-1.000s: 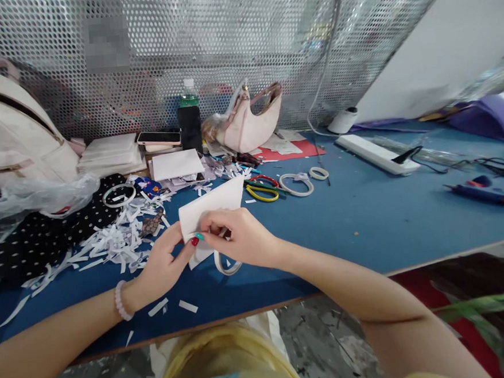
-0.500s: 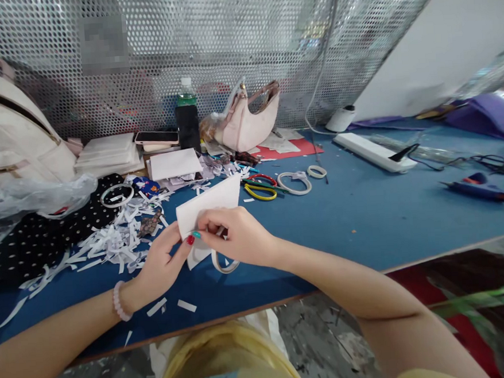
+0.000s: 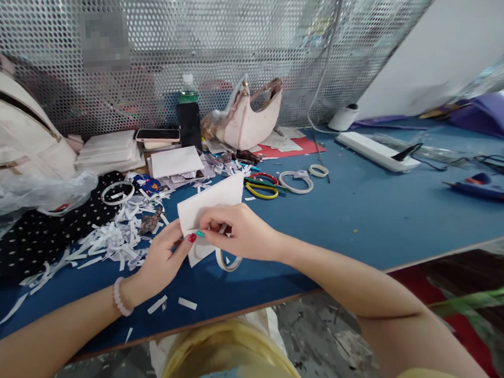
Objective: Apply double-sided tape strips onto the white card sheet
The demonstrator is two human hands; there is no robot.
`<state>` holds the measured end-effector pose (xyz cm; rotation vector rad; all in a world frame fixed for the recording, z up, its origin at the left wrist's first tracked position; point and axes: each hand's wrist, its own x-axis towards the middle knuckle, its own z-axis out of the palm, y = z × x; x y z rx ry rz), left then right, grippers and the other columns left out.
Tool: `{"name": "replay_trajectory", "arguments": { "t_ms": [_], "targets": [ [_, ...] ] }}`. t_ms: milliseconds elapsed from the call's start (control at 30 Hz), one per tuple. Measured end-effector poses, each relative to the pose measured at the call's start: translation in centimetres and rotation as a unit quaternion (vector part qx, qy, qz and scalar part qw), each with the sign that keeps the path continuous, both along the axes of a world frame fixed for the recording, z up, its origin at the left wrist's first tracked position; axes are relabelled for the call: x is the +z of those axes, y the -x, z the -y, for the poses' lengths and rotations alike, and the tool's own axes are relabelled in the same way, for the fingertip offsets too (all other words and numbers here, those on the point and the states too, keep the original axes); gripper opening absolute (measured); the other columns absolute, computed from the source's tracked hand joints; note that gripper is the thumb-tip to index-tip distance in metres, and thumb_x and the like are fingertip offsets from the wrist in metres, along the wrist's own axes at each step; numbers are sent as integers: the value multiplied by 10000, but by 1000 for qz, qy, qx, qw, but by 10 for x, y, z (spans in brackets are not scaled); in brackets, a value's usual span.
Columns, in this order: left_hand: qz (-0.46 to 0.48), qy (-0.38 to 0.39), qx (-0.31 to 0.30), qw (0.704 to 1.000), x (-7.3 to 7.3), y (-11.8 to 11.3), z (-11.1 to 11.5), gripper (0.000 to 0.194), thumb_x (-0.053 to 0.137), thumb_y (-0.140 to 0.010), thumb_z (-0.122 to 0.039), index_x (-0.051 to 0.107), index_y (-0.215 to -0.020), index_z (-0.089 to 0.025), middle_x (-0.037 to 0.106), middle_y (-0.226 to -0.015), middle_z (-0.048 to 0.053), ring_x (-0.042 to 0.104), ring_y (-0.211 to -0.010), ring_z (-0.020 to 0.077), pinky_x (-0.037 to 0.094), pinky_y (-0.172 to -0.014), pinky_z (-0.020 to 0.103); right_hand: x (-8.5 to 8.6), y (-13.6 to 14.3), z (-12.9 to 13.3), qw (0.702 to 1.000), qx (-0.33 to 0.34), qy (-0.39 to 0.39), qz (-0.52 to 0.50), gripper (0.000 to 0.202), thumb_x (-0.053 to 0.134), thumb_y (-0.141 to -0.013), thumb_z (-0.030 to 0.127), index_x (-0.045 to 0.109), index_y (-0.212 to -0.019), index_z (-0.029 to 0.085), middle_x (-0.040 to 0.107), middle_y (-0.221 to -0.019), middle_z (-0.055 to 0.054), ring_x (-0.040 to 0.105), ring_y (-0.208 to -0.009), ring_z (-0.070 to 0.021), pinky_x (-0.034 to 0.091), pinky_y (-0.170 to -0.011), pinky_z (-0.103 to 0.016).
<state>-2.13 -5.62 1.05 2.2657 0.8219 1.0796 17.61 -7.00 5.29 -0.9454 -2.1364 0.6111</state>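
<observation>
Hardly anything has moved in the last half second; both hands keep their pose. At left, scraps (image 3: 117,238) litter the bench (image 3: 356,204). Beside them the left hand (image 3: 156,267) pinches the paper (image 3: 218,194) by its lower left edge, and the sheet stands tilted between the hands. Right hand (image 3: 242,233) next: fingers curled narrow against the paper, thumb near the other thumb; I cannot tell what they grip. Just below it sits a ring (image 3: 221,262). Scissors (image 3: 264,196) lie beyond, snips (image 3: 487,192) far right.
</observation>
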Motion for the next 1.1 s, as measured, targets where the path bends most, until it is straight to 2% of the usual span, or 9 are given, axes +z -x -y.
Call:
{"name": "replay_trajectory", "arguments": {
  "t_ms": [367, 533, 1100],
  "targets": [
    [-10, -1, -4, 1000, -2, 0, -2, 365, 435, -1012, -434, 689, -1072, -179, 704, -1113, 91, 655, -976, 191, 533, -821, 284, 4, -3, -3, 999, 6, -11, 44, 107, 512, -840, 145, 529, -742, 184, 534, -656, 35, 440, -579, -72, 328, -584, -200],
    [-12, -1, -11, 1000, -5, 1, -2, 342, 438, -1013, -417, 693, -1066, -195, 700, -1137, 75, 637, -1048, 200, 513, -907, 304, 5, -3, -3, 999, 10, -20, 48, 119, 515, -821, 112, 514, -729, 186, 505, -638, 44, 418, -571, -71, 317, -573, -200],
    [-22, -2, -6, 1000, 0, -1, -1, 401, 394, -1018, -466, 694, -1029, -200, 693, -1035, 68, 635, -959, 197, 525, -850, 303, 5, -2, -3, 997, -2, -27, 66, 134, 505, -857, 150, 498, -729, 192, 521, -644, 40, 432, -581, -75, 321, -578, -204]
  ]
}}
